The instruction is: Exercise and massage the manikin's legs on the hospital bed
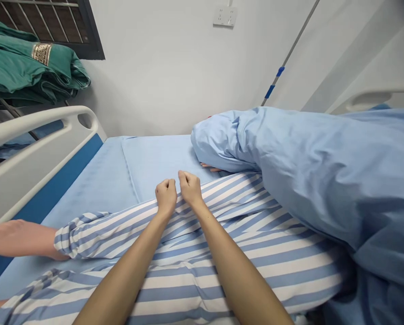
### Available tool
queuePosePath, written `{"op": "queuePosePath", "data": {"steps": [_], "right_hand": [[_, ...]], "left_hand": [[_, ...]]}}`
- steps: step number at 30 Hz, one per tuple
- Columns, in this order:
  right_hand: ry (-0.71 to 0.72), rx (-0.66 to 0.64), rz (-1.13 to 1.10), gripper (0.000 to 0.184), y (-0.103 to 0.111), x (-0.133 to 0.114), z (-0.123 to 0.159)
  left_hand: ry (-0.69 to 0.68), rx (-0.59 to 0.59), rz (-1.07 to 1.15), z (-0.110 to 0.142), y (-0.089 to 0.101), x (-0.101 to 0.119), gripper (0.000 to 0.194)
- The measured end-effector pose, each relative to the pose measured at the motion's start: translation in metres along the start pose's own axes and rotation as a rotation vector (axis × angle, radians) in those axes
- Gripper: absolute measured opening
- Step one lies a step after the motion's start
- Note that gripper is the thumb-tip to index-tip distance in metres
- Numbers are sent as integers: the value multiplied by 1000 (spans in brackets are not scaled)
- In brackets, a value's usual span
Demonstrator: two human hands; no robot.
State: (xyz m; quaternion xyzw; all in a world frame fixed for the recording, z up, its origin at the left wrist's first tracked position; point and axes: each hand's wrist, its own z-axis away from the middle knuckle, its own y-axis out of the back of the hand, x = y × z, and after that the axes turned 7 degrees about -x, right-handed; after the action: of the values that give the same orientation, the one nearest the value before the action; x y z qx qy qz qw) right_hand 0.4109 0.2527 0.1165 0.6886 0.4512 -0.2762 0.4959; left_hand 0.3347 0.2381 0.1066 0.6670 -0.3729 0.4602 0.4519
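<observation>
My left hand (166,196) and my right hand (189,186) are both closed into fists, side by side. They rest on a leg clothed in blue and white striped trousers (222,234), near the knee. The person in the striped trousers lies on a bed with a light blue sheet (147,160). A bare foot (19,239) shows at the left end of one trouser leg. A light blue quilt (307,167) covers the upper body at the right, and a hand (210,168) peeks out from under its edge.
A white and blue bed rail (35,149) runs along the left side. Folded green cloth (29,67) lies on a rack at the top left. A white wall with a socket (225,16) stands behind, and a thin pole (283,63) leans at the right.
</observation>
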Motion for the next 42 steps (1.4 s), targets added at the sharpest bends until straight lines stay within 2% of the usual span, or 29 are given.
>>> {"op": "queuePosePath", "data": {"steps": [3, 7, 10, 13, 16, 19, 22, 24, 26, 29, 31, 33, 36, 38, 40, 42], "right_hand": [[-76, -42, 23, 41, 11, 7, -3], [-47, 134, 185, 43, 24, 11, -4], [-97, 74, 382, 42, 28, 18, -3], [-178, 14, 470, 43, 26, 26, -1], [-189, 25, 483, 47, 22, 29, -1], [-201, 21, 502, 46, 21, 27, -1], [-216, 12, 537, 46, 20, 24, -1], [-244, 1, 570, 47, 19, 23, -1], [-298, -24, 615, 46, 17, 22, -2], [-371, -92, 671, 42, 11, 14, -4], [-332, -142, 650, 40, -2, -1, -5], [-211, -211, 536, 40, -24, -26, -4], [4, -301, 238, 43, -75, -71, 4], [102, -326, 57, 44, -112, -92, 14], [107, -370, -45, 43, -145, -99, 26], [68, -401, -60, 43, -168, -92, 37]], "left_hand": [[-13, 22, 33, 0, -14, 5, 29], [-8, -45, -8, 3, -33, 4, 31], [-9, -68, 41, 3, -41, 1, 33], [5, -109, 80, -2, -32, -1, 33], [5, -140, 82, -7, 6, 0, 33], [-34, -81, 40, -6, 69, -1, 34], [-43, 50, -46, 0, 135, -20, 37], [23, 108, -95, 4, 169, -41, 37], [112, 136, -93, 6, 189, -63, 38], [157, 173, -116, 6, 197, -82, 36], [123, 149, -231, 5, 194, -83, 35], [99, 112, -334, 5, 191, -80, 36], [106, 127, -366, 7, 189, -77, 35], [101, 121, -337, 7, 191, -79, 35], [104, 109, -262, 6, 195, -83, 34], [123, 121, -178, 3, 199, -86, 33]]}}
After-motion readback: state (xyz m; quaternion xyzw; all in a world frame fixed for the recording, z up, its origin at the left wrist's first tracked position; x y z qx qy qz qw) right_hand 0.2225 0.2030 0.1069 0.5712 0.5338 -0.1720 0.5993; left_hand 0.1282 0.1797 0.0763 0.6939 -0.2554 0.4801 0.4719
